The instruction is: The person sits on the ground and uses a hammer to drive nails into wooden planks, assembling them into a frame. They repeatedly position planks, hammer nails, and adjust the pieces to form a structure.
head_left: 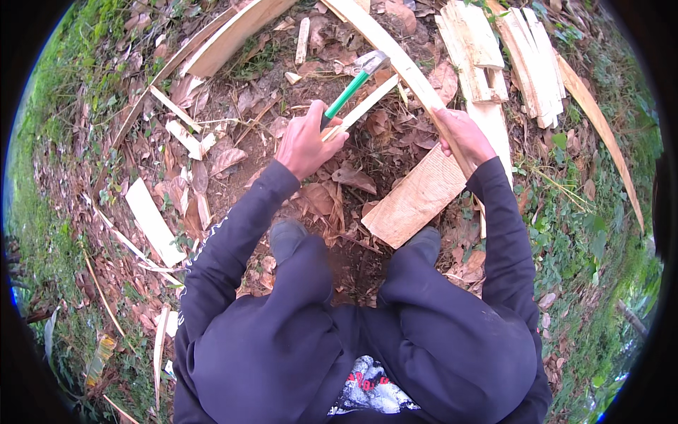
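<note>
My left hand (308, 141) is closed round the dark grip of a hammer (347, 97) with a green handle. Its metal head points up and to the right, close to a long wooden plank. A narrow pale wood strip (371, 104) runs from beside my left fingers toward that plank; whether the fingers also hold it, I cannot tell. On the right, my right hand (464, 136) grips the long plank (395, 53) near its lower end, and the plank slants away to the upper left. Under that end lies a thick board (417, 199), close to my right shoe.
Split wood pieces (474, 49) are stacked at the far right, with more planks (530, 67) beside them. A wide board (236, 39) lies at the far left. Offcuts, including a pale flat piece (154, 222), are scattered over dry leaves. My shoes (287, 239) stand close by.
</note>
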The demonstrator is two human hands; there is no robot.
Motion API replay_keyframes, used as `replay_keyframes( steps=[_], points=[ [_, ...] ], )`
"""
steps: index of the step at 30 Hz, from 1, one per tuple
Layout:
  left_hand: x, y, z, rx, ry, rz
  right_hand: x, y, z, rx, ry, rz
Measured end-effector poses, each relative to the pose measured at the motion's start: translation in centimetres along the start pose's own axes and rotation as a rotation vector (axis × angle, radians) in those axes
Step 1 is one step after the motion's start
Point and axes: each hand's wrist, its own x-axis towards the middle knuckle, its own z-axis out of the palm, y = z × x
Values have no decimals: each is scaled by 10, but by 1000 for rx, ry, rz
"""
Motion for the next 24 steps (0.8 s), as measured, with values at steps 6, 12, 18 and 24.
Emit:
replay_keyframes(
  steps=[6,12,18,24],
  points=[
    [-5,-16,6,-25,48,90,4,3,4,-79,-3,31],
    [-4,-11,0,-9,29,91,1,2,7,-73,-2,-13],
    [5,2,0,128,127,158,2,4,-2,-41,-10,1],
    [41,57,-40,93,126,332,9,10,-21,-28,-67,-1]
  ],
)
